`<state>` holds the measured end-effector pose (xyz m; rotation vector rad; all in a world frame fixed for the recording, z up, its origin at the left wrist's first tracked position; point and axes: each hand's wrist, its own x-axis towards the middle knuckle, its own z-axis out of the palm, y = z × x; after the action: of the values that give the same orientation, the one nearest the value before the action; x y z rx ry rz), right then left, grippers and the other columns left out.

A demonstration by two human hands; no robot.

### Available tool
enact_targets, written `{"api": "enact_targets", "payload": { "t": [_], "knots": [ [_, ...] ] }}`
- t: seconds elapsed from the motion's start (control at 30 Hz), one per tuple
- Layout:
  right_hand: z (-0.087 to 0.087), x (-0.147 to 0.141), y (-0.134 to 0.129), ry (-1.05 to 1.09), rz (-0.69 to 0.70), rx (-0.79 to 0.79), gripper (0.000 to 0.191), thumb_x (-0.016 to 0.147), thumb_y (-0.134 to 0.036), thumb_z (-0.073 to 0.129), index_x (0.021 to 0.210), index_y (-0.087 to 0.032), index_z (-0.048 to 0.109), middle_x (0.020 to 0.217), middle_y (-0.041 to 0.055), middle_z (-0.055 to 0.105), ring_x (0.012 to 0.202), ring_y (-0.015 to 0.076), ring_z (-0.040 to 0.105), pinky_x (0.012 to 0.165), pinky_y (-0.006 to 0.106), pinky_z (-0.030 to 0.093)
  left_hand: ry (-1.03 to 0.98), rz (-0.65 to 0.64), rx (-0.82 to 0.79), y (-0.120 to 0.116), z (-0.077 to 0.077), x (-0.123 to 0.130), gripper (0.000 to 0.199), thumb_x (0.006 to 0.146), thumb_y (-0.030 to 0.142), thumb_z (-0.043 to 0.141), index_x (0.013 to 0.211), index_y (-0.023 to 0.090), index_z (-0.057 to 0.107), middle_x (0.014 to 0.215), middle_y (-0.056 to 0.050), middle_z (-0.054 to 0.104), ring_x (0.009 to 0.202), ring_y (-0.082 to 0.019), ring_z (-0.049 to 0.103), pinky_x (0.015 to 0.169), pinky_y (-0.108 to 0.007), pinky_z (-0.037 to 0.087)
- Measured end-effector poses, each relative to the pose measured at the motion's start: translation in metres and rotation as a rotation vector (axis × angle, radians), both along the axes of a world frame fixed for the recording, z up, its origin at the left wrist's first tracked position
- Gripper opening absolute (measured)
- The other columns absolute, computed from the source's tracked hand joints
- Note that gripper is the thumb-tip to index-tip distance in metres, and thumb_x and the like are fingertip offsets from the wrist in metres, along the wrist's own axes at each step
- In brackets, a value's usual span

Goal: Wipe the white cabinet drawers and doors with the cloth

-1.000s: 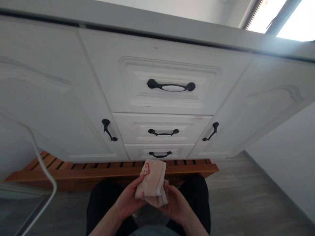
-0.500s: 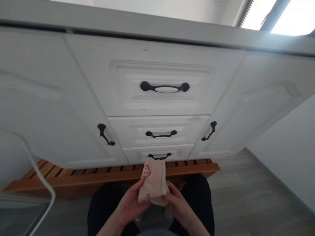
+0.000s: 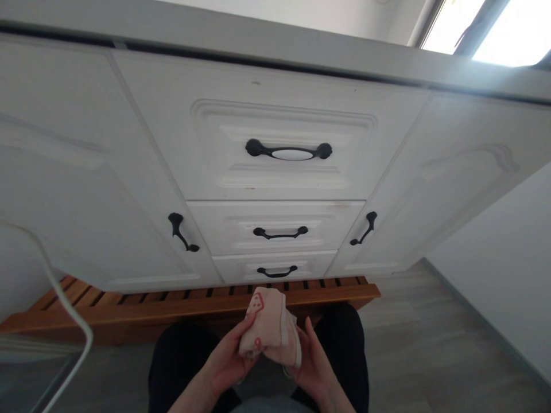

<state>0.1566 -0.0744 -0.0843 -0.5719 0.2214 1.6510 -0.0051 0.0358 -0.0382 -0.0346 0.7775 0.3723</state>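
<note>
A folded pink cloth [image 3: 271, 318] with red markings and a pale edge is between both hands, low in the middle of the view. My left hand [image 3: 232, 353] grips its left side, the thumb on top and the fingers underneath. My right hand [image 3: 310, 358] is at the cloth's right side, where a loose layer hangs out; its thumb is raised off the cloth and its fingers are partly hidden behind that layer.
Ahead stands a white cabinet with closed drawers [image 3: 279, 183] and dark handles [image 3: 288, 151]. A slatted wooden bench [image 3: 189, 310] runs along its base, in front of my knees. A white cable [image 3: 71, 310] hangs at the left. A window [image 3: 508, 34] is at the upper right.
The cloth's right part has spread and its loose layer now hangs lower and further right. My right thumb has lifted away from the cloth. The view has shifted slightly.
</note>
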Motion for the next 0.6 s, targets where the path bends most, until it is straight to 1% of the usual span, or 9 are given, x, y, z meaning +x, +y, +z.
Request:
{"api": "enact_targets", "payload": {
  "t": [0.07,0.1,0.13,0.2,0.3,0.4,0.47,0.53,0.6],
  "knots": [
    [0.000,-0.002,0.002,-0.013,0.141,0.017,0.055,0.078,-0.056,0.079,0.112,-0.014,0.070,0.106,0.0114,0.076,0.103,0.0269,0.069,0.087,0.038,0.052,0.052,-0.038,0.023,-0.002,-0.002,-0.001,0.044,0.095,0.018,0.063,0.136,0.004,0.052,0.105,-0.017,0.077,0.074,-0.021,0.077,0.053,-0.020,0.058],
    [0.000,-0.004,0.003,-0.040,0.163,0.011,0.056,0.076,-0.054,0.081,0.113,-0.013,0.069,0.107,0.0121,0.076,0.103,0.0274,0.069,0.086,0.038,0.052,0.076,-0.054,0.049,-0.002,-0.005,-0.002,0.045,0.093,0.016,0.066,0.135,0.004,0.053,0.105,-0.017,0.077,0.073,-0.020,0.077,0.053,-0.019,0.057],
    [-0.001,-0.005,0.003,-0.083,0.145,-0.011,0.055,0.074,-0.050,0.084,0.112,-0.013,0.068,0.105,0.0114,0.076,0.101,0.0271,0.070,0.085,0.037,0.052,0.098,-0.065,0.093,-0.003,-0.008,-0.003,0.045,0.091,0.016,0.068,0.132,0.006,0.056,0.105,-0.016,0.078,0.073,-0.020,0.076,0.054,-0.020,0.058],
    [-0.004,-0.007,0.005,-0.214,0.014,-0.109,0.051,0.066,-0.041,0.090,0.105,-0.017,0.068,0.097,0.0067,0.077,0.090,0.0243,0.071,0.081,0.034,0.052,0.149,-0.058,0.233,-0.005,-0.017,-0.006,0.041,0.086,0.017,0.074,0.123,0.007,0.062,0.103,-0.014,0.078,0.073,-0.020,0.076,0.061,-0.024,0.059],
    [-0.009,-0.005,0.005,-0.422,-0.170,-0.243,0.049,0.058,-0.038,0.093,0.094,-0.022,0.064,0.088,0.0004,0.076,0.080,0.0204,0.069,0.076,0.031,0.052,0.243,-0.039,0.440,-0.005,-0.032,-0.011,0.040,0.079,0.025,0.081,0.113,0.008,0.069,0.104,-0.015,0.078,0.087,-0.024,0.075,0.074,-0.029,0.059],
    [-0.008,-0.002,0.005,-0.598,-0.185,-0.231,0.044,0.061,-0.046,0.089,0.083,-0.022,0.060,0.080,-0.0013,0.072,0.075,0.0183,0.066,0.071,0.028,0.051,0.330,-0.069,0.598,-0.002,-0.040,-0.013,0.048,0.075,0.039,0.083,0.113,0.012,0.071,0.113,-0.014,0.076,0.106,-0.031,0.070,0.091,-0.036,0.055],
    [-0.004,-0.001,0.005,-0.731,-0.184,-0.238,0.042,0.063,-0.048,0.086,0.079,-0.022,0.057,0.072,-0.0029,0.067,0.068,0.0170,0.062,0.064,0.027,0.049,0.440,-0.082,0.782,0.003,-0.040,-0.011,0.048,0.073,0.044,0.082,0.111,0.016,0.073,0.116,-0.012,0.075,0.112,-0.034,0.066,0.101,-0.041,0.049],
    [-0.002,-0.001,0.006,-0.839,-0.224,-0.272,0.045,0.062,-0.042,0.087,0.092,-0.023,0.060,0.072,-0.0035,0.066,0.068,0.0180,0.063,0.064,0.028,0.049,0.580,-0.073,1.000,0.009,-0.037,-0.008,0.041,0.072,0.043,0.080,0.105,0.019,0.075,0.115,-0.010,0.075,0.116,-0.035,0.062,0.108,-0.043,0.042],
    [-0.004,0.000,0.009,-0.838,-0.311,-0.306,0.069,0.059,-0.034,0.087,0.120,-0.026,0.056,0.085,-0.0016,0.071,0.079,0.0217,0.068,0.072,0.032,0.053,0.660,-0.068,1.142,0.015,-0.035,-0.004,0.035,0.074,0.041,0.077,0.102,0.020,0.076,0.113,-0.010,0.075,0.114,-0.036,0.062,0.110,-0.044,0.039]
  ]
}}
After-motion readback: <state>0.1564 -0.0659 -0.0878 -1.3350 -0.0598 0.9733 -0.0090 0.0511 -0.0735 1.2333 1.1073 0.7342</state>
